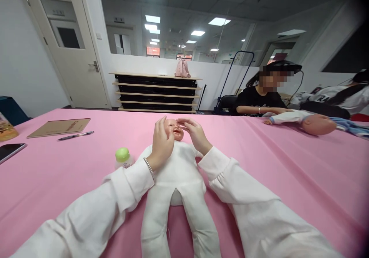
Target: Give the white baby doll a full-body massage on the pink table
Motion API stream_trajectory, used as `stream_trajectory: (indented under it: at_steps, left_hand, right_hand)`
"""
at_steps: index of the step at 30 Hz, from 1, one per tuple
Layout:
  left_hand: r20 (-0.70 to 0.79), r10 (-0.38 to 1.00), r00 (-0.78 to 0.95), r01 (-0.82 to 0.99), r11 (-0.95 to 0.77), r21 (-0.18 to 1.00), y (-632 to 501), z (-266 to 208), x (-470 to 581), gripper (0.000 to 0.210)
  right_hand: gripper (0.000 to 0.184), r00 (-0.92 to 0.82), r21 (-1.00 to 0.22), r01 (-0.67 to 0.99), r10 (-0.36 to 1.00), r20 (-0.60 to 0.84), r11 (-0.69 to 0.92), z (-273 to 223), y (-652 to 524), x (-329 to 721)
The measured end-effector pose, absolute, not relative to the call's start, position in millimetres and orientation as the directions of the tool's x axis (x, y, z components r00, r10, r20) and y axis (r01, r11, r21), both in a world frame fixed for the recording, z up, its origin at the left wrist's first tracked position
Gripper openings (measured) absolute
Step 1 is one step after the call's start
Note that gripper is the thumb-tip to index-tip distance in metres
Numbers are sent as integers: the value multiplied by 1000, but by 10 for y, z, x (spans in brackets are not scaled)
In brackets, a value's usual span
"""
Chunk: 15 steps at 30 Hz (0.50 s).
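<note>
A baby doll (181,165) with a white cloth body lies on its back on the pink-covered table, legs toward me. My left hand (162,141) rests along one side of its head (175,131), fingers stretched out and covering the cheek. On the other side my right hand (197,134) has its fingers extended, the tips at the doll's forehead and temple. Neither hand is wrapped round anything. Beside my left forearm stands a small bottle with a green cap (122,156), its lower part hidden by my sleeve.
On the left of the table (86,158) lie a brown notebook (60,127), a pen (75,136) and a phone (11,150). A drink bottle (6,129) stands at the edge. To the right, a person (259,100) sits by another doll (317,123).
</note>
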State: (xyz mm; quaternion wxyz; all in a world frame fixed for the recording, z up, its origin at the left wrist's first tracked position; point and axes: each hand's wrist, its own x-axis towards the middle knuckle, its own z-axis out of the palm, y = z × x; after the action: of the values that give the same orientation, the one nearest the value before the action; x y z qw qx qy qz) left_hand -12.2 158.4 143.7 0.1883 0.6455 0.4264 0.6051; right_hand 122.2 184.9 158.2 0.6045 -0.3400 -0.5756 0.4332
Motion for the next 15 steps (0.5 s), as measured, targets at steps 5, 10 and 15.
stream_trajectory:
  at_steps: [5, 10, 15]
  left_hand:
    - [460, 881, -111, 421, -378, 825, 2079, 1405, -75, 46]
    - [367, 927, -82, 445, -295, 846, 2357, 1200, -73, 42]
    - [334, 939, -84, 430, -268, 862, 2422, 1114, -85, 42]
  right_hand:
    - [30, 86, -915, 118, 914, 397, 386, 1473, 2271, 1125]
    - [34, 139, -919, 189, 917, 373, 345, 1256, 2592, 1013]
    - [30, 156, -914, 191, 908, 388, 358, 1128, 2636, 997]
